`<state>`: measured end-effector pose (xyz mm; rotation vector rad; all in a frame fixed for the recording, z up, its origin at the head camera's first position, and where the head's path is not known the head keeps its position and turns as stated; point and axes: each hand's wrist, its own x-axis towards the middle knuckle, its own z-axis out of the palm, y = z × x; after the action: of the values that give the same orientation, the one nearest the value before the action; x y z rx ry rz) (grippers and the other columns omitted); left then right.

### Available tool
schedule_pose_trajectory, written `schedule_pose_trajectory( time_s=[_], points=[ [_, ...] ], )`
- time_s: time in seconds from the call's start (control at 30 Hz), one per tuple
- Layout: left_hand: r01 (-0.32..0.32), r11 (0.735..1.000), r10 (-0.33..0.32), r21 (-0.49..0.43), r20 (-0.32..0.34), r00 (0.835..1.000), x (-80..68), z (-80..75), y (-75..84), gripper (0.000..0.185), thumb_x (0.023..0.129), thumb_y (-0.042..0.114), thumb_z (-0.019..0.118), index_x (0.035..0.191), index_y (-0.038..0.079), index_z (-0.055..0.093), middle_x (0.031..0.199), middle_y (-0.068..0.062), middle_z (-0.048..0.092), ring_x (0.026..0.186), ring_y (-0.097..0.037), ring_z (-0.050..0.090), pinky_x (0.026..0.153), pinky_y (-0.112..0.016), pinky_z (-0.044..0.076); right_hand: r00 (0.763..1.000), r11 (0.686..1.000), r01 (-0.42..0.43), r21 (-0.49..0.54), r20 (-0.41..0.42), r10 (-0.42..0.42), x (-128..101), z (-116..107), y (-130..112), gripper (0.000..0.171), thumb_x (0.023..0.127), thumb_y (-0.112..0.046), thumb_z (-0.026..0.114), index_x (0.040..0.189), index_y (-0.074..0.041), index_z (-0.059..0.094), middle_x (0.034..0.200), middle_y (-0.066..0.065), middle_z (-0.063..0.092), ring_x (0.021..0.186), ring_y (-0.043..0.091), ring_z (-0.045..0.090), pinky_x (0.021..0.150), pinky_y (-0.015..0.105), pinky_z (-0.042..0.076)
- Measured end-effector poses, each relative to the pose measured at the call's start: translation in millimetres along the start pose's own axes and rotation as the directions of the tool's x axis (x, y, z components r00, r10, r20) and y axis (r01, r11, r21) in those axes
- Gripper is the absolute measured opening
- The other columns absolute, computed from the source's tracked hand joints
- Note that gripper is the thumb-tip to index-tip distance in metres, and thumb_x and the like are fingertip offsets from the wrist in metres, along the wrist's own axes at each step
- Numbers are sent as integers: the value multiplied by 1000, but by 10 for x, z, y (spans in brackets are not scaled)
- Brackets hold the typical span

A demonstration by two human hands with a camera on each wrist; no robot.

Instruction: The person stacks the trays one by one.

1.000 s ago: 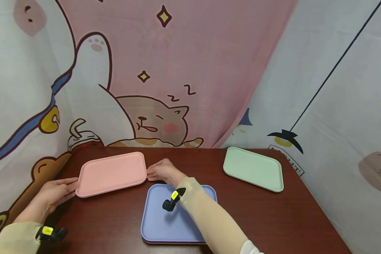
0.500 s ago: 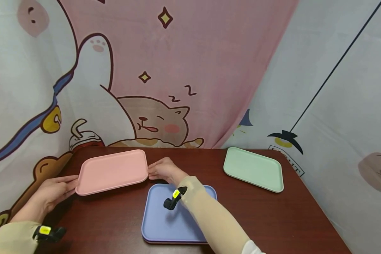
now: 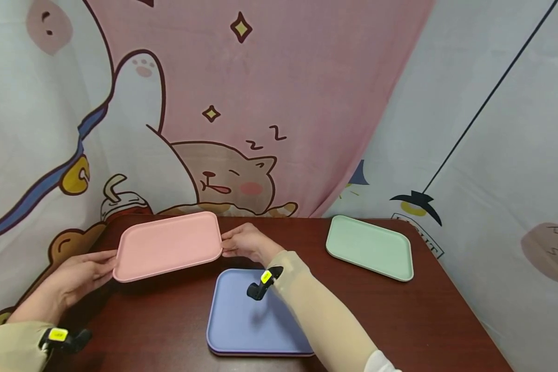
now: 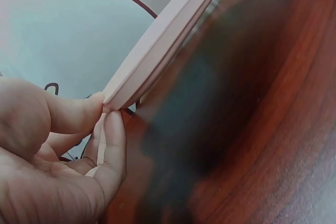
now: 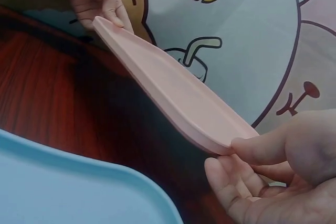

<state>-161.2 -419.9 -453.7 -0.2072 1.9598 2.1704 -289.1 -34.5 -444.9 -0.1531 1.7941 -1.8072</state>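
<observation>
Between the two hands hangs a pink tray (image 3: 168,245), lifted clear of the dark wooden table (image 3: 400,310), its shadow on the wood beneath. At its left end the left hand (image 3: 81,274) pinches the rim, thumb on top and fingers (image 4: 113,145) under the edge. At its right end the right hand (image 3: 246,244) grasps the rim the same way, thumb over, fingers (image 5: 231,187) below. Just below the right forearm lies a blue tray (image 3: 242,320), flat on the table. Well off to the right of that grip sits a green tray (image 3: 369,247).
</observation>
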Motion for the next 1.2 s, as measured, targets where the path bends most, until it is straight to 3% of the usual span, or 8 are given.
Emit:
schedule_pose_trajectory(
  time_s=[0.07,0.23,0.37,0.47,0.6,0.83,0.93,1.2],
  points=[
    [8,1000,-8,2,-2,1000,-4,27,32,28,104,-9,56,119,6,75,104,10,74,93,-6,70,80,-25,61,1000,1000,-8,-6,7,8,-27,-26,-29,23,94,11,70,116,13,72,94,19,74,77,23,71,81,38,65],
    [5,999,-5,38,5,1000,5,108,112,33,105,-6,58,138,-6,63,108,12,73,96,-6,70,81,-24,61,1000,1000,-19,-3,10,19,-107,-119,-87,21,92,11,72,114,12,74,97,20,75,79,24,72,83,39,65],
    [-2,1000,1,29,19,1000,23,193,165,33,104,-5,61,137,-1,65,110,12,73,98,-5,70,83,-23,61,1000,1000,-12,22,13,12,-165,-216,-131,21,94,10,72,114,13,74,100,20,76,82,25,73,85,39,64],
    [-7,999,6,34,31,1000,31,274,204,40,104,-3,62,143,-4,59,111,12,74,99,-5,70,83,-24,61,1000,999,-1,35,5,1,-217,-287,-166,20,96,8,71,115,13,73,101,19,76,86,25,73,87,41,64],
    [-24,998,21,60,53,998,47,392,257,55,105,-2,61,154,-15,39,114,11,73,101,-5,70,85,-24,61,1000,999,13,52,-16,-12,-297,-382,-204,21,99,4,69,117,14,72,103,19,76,90,25,74,95,47,61],
    [-57,998,57,0,73,996,87,581,311,34,105,-1,63,138,4,66,115,9,74,103,-8,71,88,-27,62,999,996,28,88,-39,-25,-414,-564,-217,26,104,-8,68,118,14,72,106,18,75,96,28,73,96,47,60],
    [-81,996,83,-23,101,991,95,661,314,30,105,-2,62,133,5,69,115,7,74,103,-9,71,88,-28,62,998,994,34,101,-61,-28,-456,-630,-211,27,105,-10,68,118,13,73,104,17,74,95,28,72,94,45,62],
    [-85,996,87,-26,97,992,150,882,286,54,105,-2,63,151,-19,40,113,2,74,102,-13,73,89,-34,63,998,992,38,120,-54,-32,-621,-810,-184,24,105,-12,69,110,10,75,98,15,73,91,26,71,93,45,62]
  ],
)
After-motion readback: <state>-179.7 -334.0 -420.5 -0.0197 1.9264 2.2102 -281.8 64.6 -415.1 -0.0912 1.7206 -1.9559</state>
